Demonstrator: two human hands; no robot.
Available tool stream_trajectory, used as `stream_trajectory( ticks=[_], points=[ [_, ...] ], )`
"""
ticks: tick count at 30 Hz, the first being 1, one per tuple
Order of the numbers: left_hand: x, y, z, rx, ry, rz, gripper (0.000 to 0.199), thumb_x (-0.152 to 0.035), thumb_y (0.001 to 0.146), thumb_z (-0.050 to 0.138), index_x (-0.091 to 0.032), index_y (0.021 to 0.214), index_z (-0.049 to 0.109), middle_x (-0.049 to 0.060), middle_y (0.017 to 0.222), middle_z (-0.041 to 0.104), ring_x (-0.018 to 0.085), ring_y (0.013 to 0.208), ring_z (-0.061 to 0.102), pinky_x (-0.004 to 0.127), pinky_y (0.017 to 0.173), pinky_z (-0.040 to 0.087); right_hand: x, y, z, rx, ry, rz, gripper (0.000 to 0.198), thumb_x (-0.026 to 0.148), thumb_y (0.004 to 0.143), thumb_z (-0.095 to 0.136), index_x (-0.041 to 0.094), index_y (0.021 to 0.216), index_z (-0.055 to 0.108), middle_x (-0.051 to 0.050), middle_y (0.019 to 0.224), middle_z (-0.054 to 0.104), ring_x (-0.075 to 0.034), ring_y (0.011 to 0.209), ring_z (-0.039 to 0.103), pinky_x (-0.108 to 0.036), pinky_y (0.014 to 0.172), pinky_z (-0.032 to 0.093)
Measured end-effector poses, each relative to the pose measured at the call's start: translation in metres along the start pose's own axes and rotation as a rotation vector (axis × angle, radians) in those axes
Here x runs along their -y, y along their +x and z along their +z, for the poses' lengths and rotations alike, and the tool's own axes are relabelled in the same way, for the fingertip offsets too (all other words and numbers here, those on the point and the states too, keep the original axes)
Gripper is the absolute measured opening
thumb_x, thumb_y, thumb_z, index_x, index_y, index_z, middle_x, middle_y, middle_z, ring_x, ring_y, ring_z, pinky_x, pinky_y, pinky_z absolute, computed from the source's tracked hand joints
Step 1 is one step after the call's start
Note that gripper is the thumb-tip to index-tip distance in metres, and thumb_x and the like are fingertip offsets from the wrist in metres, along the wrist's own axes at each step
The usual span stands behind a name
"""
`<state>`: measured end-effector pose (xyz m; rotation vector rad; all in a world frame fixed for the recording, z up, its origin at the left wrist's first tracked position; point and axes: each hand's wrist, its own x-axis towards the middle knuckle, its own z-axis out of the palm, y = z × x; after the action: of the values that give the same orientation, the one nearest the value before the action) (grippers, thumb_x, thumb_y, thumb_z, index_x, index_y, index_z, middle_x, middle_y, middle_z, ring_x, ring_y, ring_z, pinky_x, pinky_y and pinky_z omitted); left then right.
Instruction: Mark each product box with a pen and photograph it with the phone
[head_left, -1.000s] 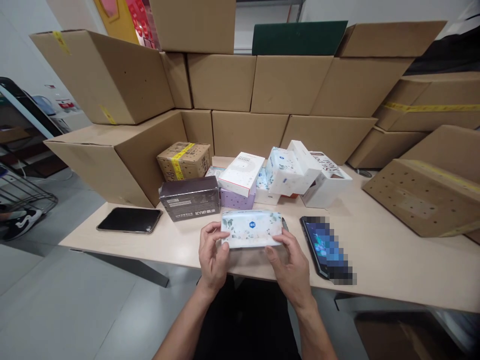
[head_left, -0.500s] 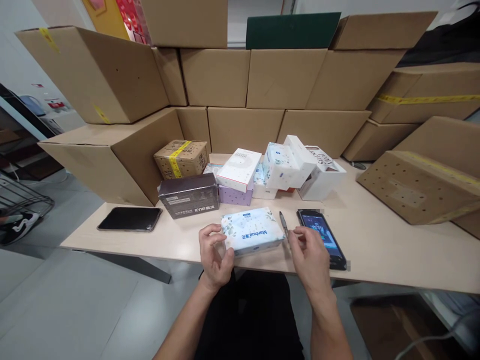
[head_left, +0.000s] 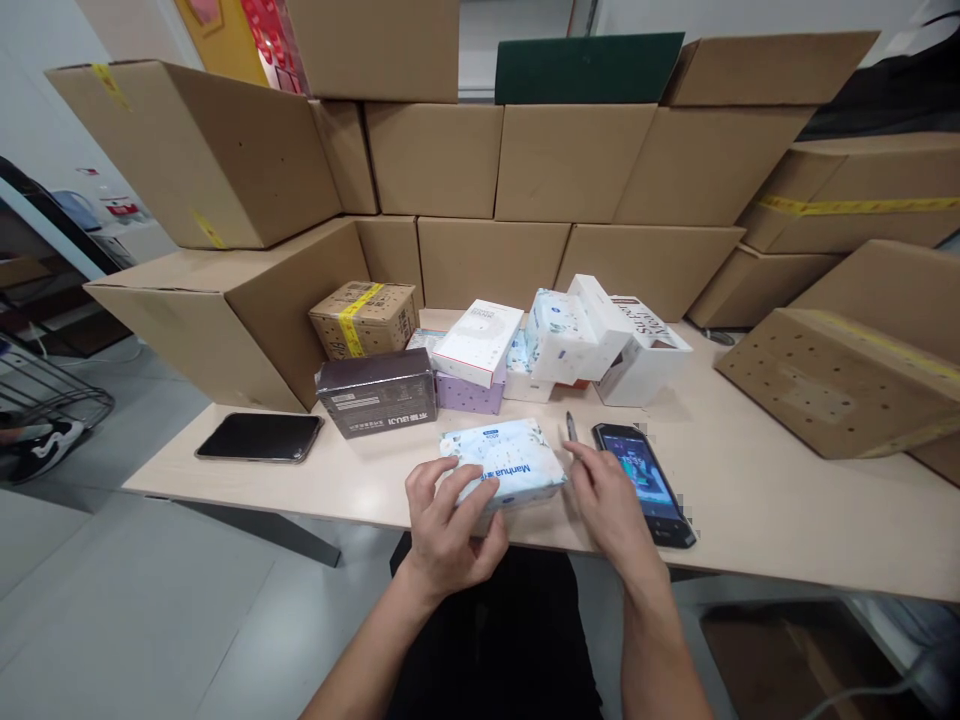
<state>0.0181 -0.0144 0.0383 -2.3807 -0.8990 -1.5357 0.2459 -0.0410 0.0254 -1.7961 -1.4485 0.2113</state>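
We are inspecting a pale tabletop (head_left: 765, 500) that is carrying packages across its middle and is backed by stacked brown cartons (head_left: 491, 262), with a green panel (head_left: 589, 70) showing above them. A tissue pack (head_left: 525, 455) is lying near the front edge, between the person's two hands. The left hand (head_left: 454, 525) is resting with loosely spread fingers over the pack's near left part, its thumb standing apart. The right hand (head_left: 611, 500) is bending its fingers beside the pack's right end, over the lower part of a pen (head_left: 570, 425); we are unable to tell whether it is gripping the pen. A lit handset (head_left: 646, 480) is lying just right of that hand, while a dark-screened phone (head_left: 259, 438) is occupying the left end. Behind the pack, a dark box (head_left: 375, 395) is standing beside a purple box (head_left: 471, 393), which is supporting a white box (head_left: 478, 340). Beyond, we are noting grey floor (head_left: 150, 600) and a wire basket (head_left: 52, 385) at far left.
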Motion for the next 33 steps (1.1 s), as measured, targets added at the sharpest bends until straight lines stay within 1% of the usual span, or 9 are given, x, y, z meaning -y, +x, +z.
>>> stream_trajectory(
  ticks=[3, 6, 8, 11, 13, 18, 23, 27, 33],
  points=[
    [-0.013, 0.010, -0.003, 0.093, 0.074, -0.027, 0.037, -0.017, 0.074, 0.069, -0.020, 0.111, 0.063, 0.011, 0.105, 0.069, 0.033, 0.106, 0.056, 0.049, 0.089, 0.044, 0.001, -0.002, -0.015, -0.063, 0.374, 0.076, 0.035, 0.035, 0.097, 0.040, 0.022, 0.118, 0.063, -0.007, 0.094, 0.065, -0.019, 0.080, 0.064, -0.038, 0.075, 0.053],
    [-0.025, 0.016, -0.001, 0.173, 0.137, -0.051, 0.034, -0.019, 0.080, 0.067, -0.019, 0.113, 0.063, 0.012, 0.111, 0.069, 0.034, 0.108, 0.057, 0.049, 0.090, 0.045, 0.010, -0.005, -0.024, -0.130, 0.842, 0.080, 0.027, 0.035, 0.091, 0.055, 0.024, 0.115, 0.059, -0.005, 0.092, 0.066, -0.020, 0.082, 0.065, -0.041, 0.079, 0.054],
    [-0.031, 0.019, 0.003, 0.207, 0.158, -0.043, 0.033, -0.019, 0.082, 0.065, -0.017, 0.116, 0.063, 0.013, 0.115, 0.068, 0.034, 0.110, 0.057, 0.048, 0.091, 0.046, 0.021, -0.005, -0.026, -0.170, 0.909, 0.032, 0.026, 0.034, 0.087, 0.064, 0.026, 0.111, 0.057, -0.003, 0.090, 0.067, -0.020, 0.083, 0.065, -0.042, 0.083, 0.053],
    [-0.036, 0.019, 0.010, 0.234, 0.176, -0.041, 0.035, -0.021, 0.085, 0.063, -0.016, 0.120, 0.061, 0.014, 0.119, 0.068, 0.034, 0.112, 0.058, 0.048, 0.093, 0.047, 0.041, -0.001, -0.024, -0.220, 0.889, 0.023, 0.016, 0.037, 0.092, 0.060, 0.027, 0.101, 0.051, 0.002, 0.072, 0.065, -0.018, 0.074, 0.065, -0.039, 0.077, 0.053],
    [-0.037, 0.019, 0.014, 0.241, 0.199, -0.050, 0.038, -0.024, 0.087, 0.062, -0.016, 0.124, 0.059, 0.016, 0.122, 0.067, 0.034, 0.112, 0.060, 0.048, 0.092, 0.048, 0.054, 0.003, -0.020, -0.201, 0.897, 0.039, 0.014, 0.040, 0.096, 0.052, 0.026, 0.098, 0.050, 0.004, 0.064, 0.062, -0.017, 0.067, 0.065, -0.036, 0.072, 0.053],
    [-0.033, 0.014, 0.020, 0.255, 0.268, -0.009, 0.039, -0.030, 0.089, 0.062, -0.013, 0.124, 0.060, 0.017, 0.121, 0.069, 0.034, 0.107, 0.064, 0.047, 0.088, 0.049, 0.072, 0.017, -0.002, -0.098, 0.835, 0.054, 0.026, 0.045, 0.097, 0.049, 0.021, 0.103, 0.057, -0.001, 0.074, 0.068, -0.014, 0.062, 0.062, -0.028, 0.061, 0.052],
    [-0.032, 0.013, 0.020, 0.271, 0.295, 0.010, 0.038, -0.031, 0.091, 0.060, -0.012, 0.123, 0.061, 0.016, 0.118, 0.071, 0.033, 0.105, 0.066, 0.046, 0.090, 0.048, 0.071, 0.023, 0.017, -0.012, 0.650, 0.071, 0.024, 0.042, 0.090, 0.060, 0.020, 0.101, 0.059, -0.001, 0.079, 0.069, -0.014, 0.067, 0.064, -0.028, 0.065, 0.054],
    [-0.032, 0.013, 0.020, 0.268, 0.296, 0.021, 0.038, -0.029, 0.090, 0.061, -0.010, 0.123, 0.061, 0.016, 0.117, 0.071, 0.032, 0.103, 0.067, 0.045, 0.090, 0.048, 0.062, 0.021, 0.023, -0.095, 0.524, 0.067, 0.025, 0.045, 0.090, 0.058, 0.020, 0.093, 0.057, 0.000, 0.074, 0.065, -0.014, 0.062, 0.061, -0.027, 0.060, 0.052],
    [-0.031, 0.011, 0.023, 0.249, 0.277, 0.003, 0.039, -0.028, 0.090, 0.060, -0.014, 0.127, 0.059, 0.015, 0.117, 0.071, 0.032, 0.103, 0.067, 0.046, 0.089, 0.048, 0.060, 0.022, 0.021, -0.120, 0.380, -0.076, 0.025, 0.041, 0.095, 0.049, 0.020, 0.089, 0.060, -0.001, 0.077, 0.066, -0.014, 0.066, 0.062, -0.027, 0.063, 0.051]
  ],
)
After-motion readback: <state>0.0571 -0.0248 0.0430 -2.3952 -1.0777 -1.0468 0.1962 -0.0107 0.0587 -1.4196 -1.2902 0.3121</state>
